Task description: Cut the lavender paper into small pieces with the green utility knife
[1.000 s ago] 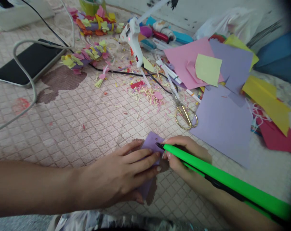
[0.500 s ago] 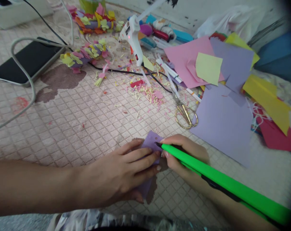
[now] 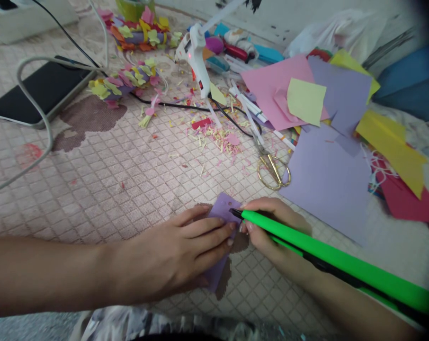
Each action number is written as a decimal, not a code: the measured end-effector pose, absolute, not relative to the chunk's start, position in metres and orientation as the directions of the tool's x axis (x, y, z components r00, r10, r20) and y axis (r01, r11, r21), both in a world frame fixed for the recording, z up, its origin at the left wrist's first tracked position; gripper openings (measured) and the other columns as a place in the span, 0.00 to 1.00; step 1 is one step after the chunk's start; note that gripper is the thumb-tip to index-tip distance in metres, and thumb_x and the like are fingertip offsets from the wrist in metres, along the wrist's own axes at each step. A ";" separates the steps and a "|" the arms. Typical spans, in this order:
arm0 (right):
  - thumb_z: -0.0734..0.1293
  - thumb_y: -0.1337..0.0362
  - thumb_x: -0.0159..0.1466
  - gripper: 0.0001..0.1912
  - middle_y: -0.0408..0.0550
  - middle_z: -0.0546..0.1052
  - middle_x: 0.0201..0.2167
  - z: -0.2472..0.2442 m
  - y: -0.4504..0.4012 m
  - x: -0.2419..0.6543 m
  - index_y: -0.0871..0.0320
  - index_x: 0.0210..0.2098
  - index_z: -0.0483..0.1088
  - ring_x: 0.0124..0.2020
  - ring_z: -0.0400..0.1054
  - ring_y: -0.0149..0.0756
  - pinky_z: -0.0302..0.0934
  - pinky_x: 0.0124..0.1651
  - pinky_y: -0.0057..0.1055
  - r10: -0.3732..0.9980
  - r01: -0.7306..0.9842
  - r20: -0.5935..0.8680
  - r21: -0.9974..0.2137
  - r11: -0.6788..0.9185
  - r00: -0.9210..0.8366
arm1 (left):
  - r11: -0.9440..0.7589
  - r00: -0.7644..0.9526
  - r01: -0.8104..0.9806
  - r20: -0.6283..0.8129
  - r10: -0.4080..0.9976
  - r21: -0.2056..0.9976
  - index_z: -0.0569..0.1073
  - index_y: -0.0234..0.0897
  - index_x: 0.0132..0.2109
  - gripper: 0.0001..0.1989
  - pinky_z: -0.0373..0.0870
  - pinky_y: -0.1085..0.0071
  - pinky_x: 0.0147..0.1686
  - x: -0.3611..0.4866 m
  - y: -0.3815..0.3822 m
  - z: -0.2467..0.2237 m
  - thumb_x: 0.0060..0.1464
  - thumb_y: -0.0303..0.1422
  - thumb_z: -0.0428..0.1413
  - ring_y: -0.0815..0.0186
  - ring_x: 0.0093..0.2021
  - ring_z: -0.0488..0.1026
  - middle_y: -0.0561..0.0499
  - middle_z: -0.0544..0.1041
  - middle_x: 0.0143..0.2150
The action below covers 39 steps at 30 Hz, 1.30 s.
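Observation:
A narrow purple paper strip (image 3: pixel 221 206) lies slantwise on the quilted cloth, with a small mark near its top edge. My left hand (image 3: pixel 186 251) rests flat across it, fingers spread a little, pressing it down. Pinched in my right hand (image 3: pixel 271 227) is a bright green pen (image 3: pixel 307 244) with a black tip. That tip is over the upper part of the strip, just above my left fingertips; whether it touches the paper is hard to tell. The lower palm hides part of the strip.
Gold-handled scissors (image 3: pixel 273 171) lie beyond my right hand, beside a large purple sheet (image 3: pixel 324 180). Farther back are paper scraps (image 3: pixel 223 139), a white glue gun (image 3: pixel 198 59) and flower-covered pieces (image 3: pixel 124 81). A dark tablet (image 3: pixel 37 92) and cables are at left.
The pen and my right hand have shifted slightly to the right. My left fingers have moved very little on the strip, and the left thumb is now more hidden.

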State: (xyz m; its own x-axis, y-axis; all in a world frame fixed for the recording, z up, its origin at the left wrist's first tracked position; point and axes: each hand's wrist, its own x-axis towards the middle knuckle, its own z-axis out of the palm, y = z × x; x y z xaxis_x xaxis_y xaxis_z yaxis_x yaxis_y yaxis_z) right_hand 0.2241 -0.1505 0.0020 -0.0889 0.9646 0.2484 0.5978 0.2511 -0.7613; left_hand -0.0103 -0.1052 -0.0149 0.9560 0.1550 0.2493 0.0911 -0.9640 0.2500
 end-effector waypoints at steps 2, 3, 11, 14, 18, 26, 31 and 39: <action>0.66 0.70 0.63 0.08 0.41 0.82 0.31 0.002 -0.150 0.224 0.52 0.40 0.73 0.27 0.77 0.33 0.71 0.30 0.30 0.963 0.603 0.250 -0.755 0.257 -0.097 | -0.964 0.955 0.096 0.251 0.159 0.247 0.66 0.30 0.66 0.24 0.50 0.57 0.70 -0.010 -0.106 -0.015 0.72 0.40 0.47 0.56 0.68 0.64 0.44 0.70 0.68; 0.66 0.70 0.63 0.08 0.41 0.82 0.31 0.002 -0.150 0.224 0.52 0.40 0.73 0.27 0.77 0.33 0.71 0.30 0.29 0.963 0.606 0.251 -0.752 0.259 -0.101 | -0.964 0.955 0.097 0.250 0.160 0.246 0.66 0.30 0.66 0.24 0.50 0.57 0.70 -0.010 -0.106 -0.015 0.72 0.40 0.47 0.57 0.68 0.64 0.44 0.70 0.68; 0.66 0.70 0.63 0.08 0.40 0.81 0.31 0.002 -0.150 0.223 0.52 0.40 0.72 0.27 0.76 0.30 0.70 0.31 0.27 0.957 0.605 0.266 -0.744 0.282 -0.119 | -0.964 0.953 0.089 0.259 0.155 0.251 0.66 0.30 0.66 0.24 0.51 0.57 0.70 -0.010 -0.105 -0.016 0.72 0.40 0.48 0.56 0.67 0.64 0.45 0.70 0.67; 0.66 0.70 0.63 0.08 0.40 0.81 0.31 0.001 -0.151 0.223 0.52 0.41 0.72 0.27 0.76 0.29 0.70 0.32 0.26 0.958 0.607 0.265 -0.745 0.276 -0.110 | -0.963 0.955 0.093 0.252 0.158 0.253 0.67 0.31 0.66 0.23 0.51 0.57 0.70 -0.010 -0.105 -0.015 0.72 0.40 0.49 0.57 0.67 0.65 0.45 0.70 0.67; 0.66 0.71 0.63 0.09 0.40 0.81 0.32 0.000 -0.151 0.223 0.52 0.41 0.72 0.27 0.76 0.28 0.69 0.31 0.26 0.958 0.618 0.270 -0.738 0.271 -0.098 | -0.966 0.952 0.093 0.263 0.157 0.240 0.67 0.30 0.66 0.23 0.51 0.57 0.70 -0.010 -0.105 -0.016 0.71 0.40 0.49 0.57 0.67 0.65 0.45 0.71 0.67; 0.66 0.70 0.63 0.08 0.41 0.81 0.31 0.003 -0.149 0.223 0.53 0.40 0.72 0.28 0.76 0.30 0.70 0.32 0.26 0.954 0.628 0.267 -0.722 0.290 -0.134 | -0.960 0.950 0.090 0.266 0.162 0.264 0.68 0.30 0.65 0.24 0.50 0.58 0.72 -0.010 -0.105 -0.017 0.71 0.41 0.50 0.57 0.67 0.65 0.46 0.71 0.66; 0.66 0.70 0.63 0.08 0.41 0.81 0.30 0.002 -0.150 0.222 0.53 0.41 0.73 0.29 0.77 0.30 0.70 0.32 0.27 0.958 0.630 0.257 -0.726 0.277 -0.126 | -0.954 0.965 0.059 0.228 0.130 0.293 0.67 0.32 0.67 0.21 0.50 0.62 0.72 -0.014 -0.096 -0.011 0.72 0.31 0.44 0.61 0.68 0.64 0.47 0.69 0.68; 0.67 0.70 0.63 0.08 0.38 0.80 0.30 -0.001 -0.154 0.224 0.51 0.40 0.73 0.27 0.77 0.30 0.70 0.30 0.27 0.974 0.573 0.224 -0.793 0.209 -0.045 | -0.958 0.980 -0.013 0.194 0.045 0.287 0.68 0.33 0.66 0.21 0.51 0.61 0.72 -0.017 -0.086 -0.010 0.72 0.29 0.43 0.63 0.71 0.61 0.49 0.66 0.71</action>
State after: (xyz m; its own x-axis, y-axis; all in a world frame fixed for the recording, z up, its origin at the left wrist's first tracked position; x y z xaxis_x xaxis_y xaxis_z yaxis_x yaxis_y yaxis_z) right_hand 0.2238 -0.1537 -0.0008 -0.0449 0.9736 0.2239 0.5725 0.2087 -0.7929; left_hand -0.0169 -0.0861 -0.0104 0.9799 0.0452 0.1943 -0.0126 -0.9580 0.2866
